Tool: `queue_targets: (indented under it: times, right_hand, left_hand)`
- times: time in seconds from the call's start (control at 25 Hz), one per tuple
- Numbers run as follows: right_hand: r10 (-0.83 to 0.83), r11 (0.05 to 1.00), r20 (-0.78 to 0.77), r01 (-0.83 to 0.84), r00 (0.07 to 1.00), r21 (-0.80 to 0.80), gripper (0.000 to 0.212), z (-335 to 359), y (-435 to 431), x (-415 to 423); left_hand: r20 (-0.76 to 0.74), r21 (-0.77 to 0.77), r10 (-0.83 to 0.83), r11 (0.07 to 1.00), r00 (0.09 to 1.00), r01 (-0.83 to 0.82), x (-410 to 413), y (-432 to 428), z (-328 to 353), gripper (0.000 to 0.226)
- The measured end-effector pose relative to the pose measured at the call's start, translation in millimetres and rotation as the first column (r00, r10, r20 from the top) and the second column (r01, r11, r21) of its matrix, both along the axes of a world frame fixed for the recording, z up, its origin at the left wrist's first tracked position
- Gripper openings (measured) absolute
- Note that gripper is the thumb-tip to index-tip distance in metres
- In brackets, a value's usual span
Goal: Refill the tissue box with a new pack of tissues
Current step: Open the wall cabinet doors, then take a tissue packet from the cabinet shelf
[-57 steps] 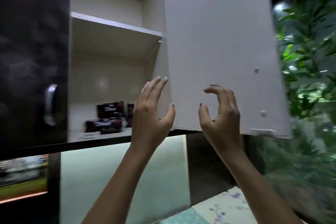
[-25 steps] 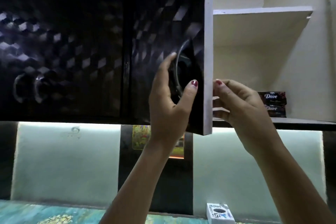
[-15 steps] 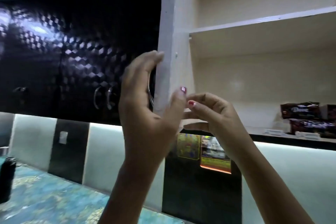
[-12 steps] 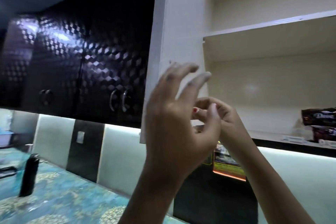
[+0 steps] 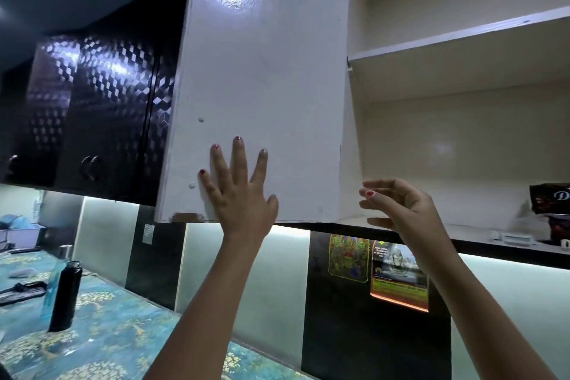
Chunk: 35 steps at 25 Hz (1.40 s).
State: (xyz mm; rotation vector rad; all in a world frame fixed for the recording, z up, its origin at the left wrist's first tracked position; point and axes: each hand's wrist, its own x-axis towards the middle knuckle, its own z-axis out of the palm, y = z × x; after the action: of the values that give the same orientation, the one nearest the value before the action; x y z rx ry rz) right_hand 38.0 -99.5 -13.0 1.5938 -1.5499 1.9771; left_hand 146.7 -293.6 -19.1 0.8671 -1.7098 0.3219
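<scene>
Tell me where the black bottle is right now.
The black bottle stands upright on the patterned counter at the lower left of the head view, below the dark cabinets and left of the left hand.

The dark glossy packets (image 5: 550, 203) on the lower white cabinet shelf (image 5: 462, 230) run off the right edge with their lettering cut short, the small white items (image 5: 515, 237) beside them are too small to identify, and the open white cabinet door (image 5: 262, 86) hides whatever lies behind it.
</scene>
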Motion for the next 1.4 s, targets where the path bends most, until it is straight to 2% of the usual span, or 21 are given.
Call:
queue_targets:
  times: [0.28, 0.36, 0.44, 0.52, 0.64, 0.76, 0.84, 0.92, 0.96, 1.04, 1.08, 1.16, 1.24, 1.36, 1.4]
  right_hand:
    - [-0.057, 0.998, -0.013, 0.057, 0.998, 0.005, 0.015, 0, 13, -21]
    - [-0.091, 0.996, -0.031, 0.091, 0.995, 0.008, 0.016, 1, 21, -27]
    - [-0.156, 0.988, -0.060, 0.156, 0.986, 0.008, 0.018, 1, 35, -35]
    - [-0.226, 0.974, -0.071, 0.227, 0.972, 0.006, 0.019, -3, 55, -47]
    - [-0.392, 0.919, -0.066, 0.393, 0.918, 0.018, 0.019, -6, 94, -74]
    - [-0.493, 0.870, 0.054, 0.491, 0.868, 0.049, 0.014, 0, 145, -110]
    - [-0.518, 0.854, 0.165, 0.520, 0.839, 0.038, 0.010, 6, 176, -139]
    - [-0.673, 0.729, 0.201, 0.685, 0.712, 0.011, 0.007, 15, 203, -176]
    - [-0.781, 0.612, 0.183, 0.790, 0.597, 0.033, 0.014, 20, 215, -198]
    - [-0.936, 0.350, 0.122, 0.914, 0.330, 0.207, 0.025, 27, 234, -236]
    - [-0.960, 0.282, 0.094, 0.902, 0.265, 0.327, 0.031, 31, 240, -253]
    - [-0.944, 0.321, 0.119, 0.774, 0.307, 0.546, 0.050, 38, 244, -276]
    - [-0.911, 0.385, 0.155, 0.654, 0.382, 0.651, 0.058, 41, 239, -288]
    - [-0.899, 0.398, 0.122, 0.666, 0.421, 0.631, 0.052, 40, 228, -295]
    - [-0.876, 0.464, 0.185, 0.673, 0.446, 0.575, 0.049, 40, 227, -297]
  left_hand:
    - [-0.157, 0.028, -0.082, 0.996, 0.984, 0.087, -18, 11, 8, 0.076]
    - [-0.237, -0.013, -0.221, 0.974, 0.946, 0.224, -23, 21, 10, 0.068]
    - [-0.221, -0.127, -0.405, 0.914, 0.887, 0.386, -33, 39, 6, 0.062]
    - [-0.150, -0.181, -0.593, 0.803, 0.791, 0.567, -51, 64, 0, 0.061]
    - [-0.152, -0.140, -0.805, 0.591, 0.573, 0.794, -83, 103, -7, 0.058]
    - [-0.247, -0.131, -0.904, 0.387, 0.348, 0.913, -116, 134, -12, 0.053]
    - [-0.339, -0.100, -0.906, 0.301, 0.252, 0.948, -139, 153, -12, 0.048]
    - [-0.406, -0.087, -0.893, 0.251, 0.196, 0.964, -163, 173, -9, 0.045]
    - [-0.428, -0.087, -0.889, 0.221, 0.164, 0.971, -173, 182, -6, 0.044]
    - [-0.449, -0.086, -0.887, 0.165, 0.109, 0.983, -195, 199, -4, 0.042]
    - [-0.450, -0.088, -0.888, 0.149, 0.094, 0.985, -203, 206, -5, 0.041]
    - [-0.439, -0.092, -0.894, 0.142, 0.088, 0.986, -218, 217, -8, 0.040]
    - [-0.442, -0.087, -0.893, 0.138, 0.086, 0.987, -228, 224, -11, 0.042]
    - [-0.467, -0.082, -0.881, 0.127, 0.075, 0.989, -234, 232, -16, 0.040]
    - [-0.478, -0.078, -0.875, 0.120, 0.068, 0.990, -234, 235, -18, 0.039]
